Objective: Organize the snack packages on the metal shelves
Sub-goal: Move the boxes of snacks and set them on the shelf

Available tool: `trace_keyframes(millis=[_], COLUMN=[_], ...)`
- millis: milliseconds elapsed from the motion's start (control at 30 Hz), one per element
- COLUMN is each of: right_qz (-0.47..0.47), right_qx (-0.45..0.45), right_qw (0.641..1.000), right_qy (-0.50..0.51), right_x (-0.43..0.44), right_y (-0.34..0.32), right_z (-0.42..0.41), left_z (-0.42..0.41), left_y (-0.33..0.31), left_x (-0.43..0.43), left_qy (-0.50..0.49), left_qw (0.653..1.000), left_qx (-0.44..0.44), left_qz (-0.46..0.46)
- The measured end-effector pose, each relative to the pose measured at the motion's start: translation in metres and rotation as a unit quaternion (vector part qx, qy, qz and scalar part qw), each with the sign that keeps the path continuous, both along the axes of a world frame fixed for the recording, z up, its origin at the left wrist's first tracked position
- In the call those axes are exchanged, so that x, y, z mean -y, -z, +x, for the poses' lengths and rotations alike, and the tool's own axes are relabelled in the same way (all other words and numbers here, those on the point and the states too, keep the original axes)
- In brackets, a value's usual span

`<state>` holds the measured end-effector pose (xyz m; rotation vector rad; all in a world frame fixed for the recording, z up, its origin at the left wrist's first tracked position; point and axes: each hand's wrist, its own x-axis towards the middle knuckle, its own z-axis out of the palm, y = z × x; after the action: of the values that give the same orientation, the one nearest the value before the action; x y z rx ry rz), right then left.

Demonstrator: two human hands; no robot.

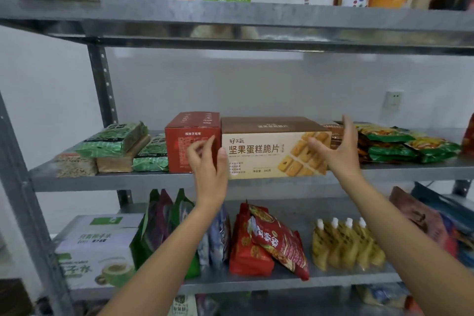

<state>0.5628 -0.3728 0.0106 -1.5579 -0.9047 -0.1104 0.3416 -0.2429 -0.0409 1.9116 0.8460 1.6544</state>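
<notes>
Left hand (pixel 207 161) up at the middle shelf (pixel 115 179), fingers loosely curled, gripping nothing, over the seam between red box (pixel 184 128) and cracker box (pixel 266 147), right hand (pixel 338 147) spread wide at that box's right end, contact unclear.

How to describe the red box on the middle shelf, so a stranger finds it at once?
Find the middle metal shelf. A long beige biscuit box lies at its centre; the red box stands directly left of it. Its neighbours on the other side are flat green packets, so it is the only upright red carton there.
</notes>
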Motion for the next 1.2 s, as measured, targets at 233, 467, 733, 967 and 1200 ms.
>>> trace_keyframes(millis=[233,467,733,967,1200], right_qz=[-0.068,0.065,-0.051,-0.011,0.025], right_qx=[-0.075,-0.181,-0.138,-0.149,-0.161], right_qw=[0.986,0.961,0.967,0.966,0.957], right_qy=[-0.13,-0.201,-0.208,-0.212,-0.242], right_x=[0.008,0.028,0.028,0.045,0.058], right_y=[0.034,0.046,0.044,0.054,0.044], right_z=[0.004,0.005,-0.002,-0.003,-0.02], left_z=[0.014,-0.01,0.006,-0.011,-0.019], left_y=[0.003,0.005,0.012,0.026,0.004], left_x=[0.02,0.032,0.032,0.04,0.057], left_qy=[0.104,0.151,0.163,0.192,0.261], left_qw=[0.984,0.978,0.975,0.967,0.944], left_qx=[0.075,0.096,0.018,0.089,0.099], left_qz=[-0.128,-0.11,-0.15,-0.14,-0.178])
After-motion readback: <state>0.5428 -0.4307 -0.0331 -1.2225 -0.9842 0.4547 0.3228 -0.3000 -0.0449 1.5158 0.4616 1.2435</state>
